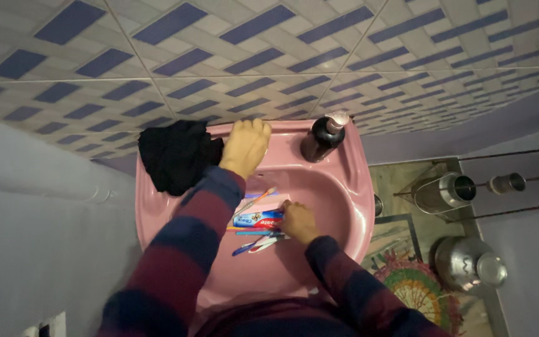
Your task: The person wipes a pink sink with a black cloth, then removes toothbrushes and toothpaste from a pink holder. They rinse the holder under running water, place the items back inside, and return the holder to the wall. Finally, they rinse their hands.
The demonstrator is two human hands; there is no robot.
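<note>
Over a pink washbasin (344,187) I look straight down from the head camera, and both hands are inside my view. I see my left hand (245,146) resting flat on the back rim of the basin, fingers together and bent a little over the edge; it holds nothing. Just beside it, on the left corner of the rim, lies a crumpled black cloth (177,155), touching the sleeve. My right hand (297,221) is down in the bowl, with the fingers pinched narrow at the end of a toothpaste tube (258,219). I cannot tell if the fingers really grip the tube or only touch it. The tube is flat and long, blue with a red part near the hand, and it lies across the bowl. Around it lie several toothbrushes (258,243): one with an orange handle pointing up and right above the tube, others blue and white below it, close together and partly crossing. On the back rim, to the right, stands a dark brown pump bottle (322,138) with a pale pump head, upright. The wall behind has pale tiles with blue stripes. On the floor at the right are steel pots (469,262) and a round coloured mat (416,290). Both sleeves are striped dark red and blue.
</note>
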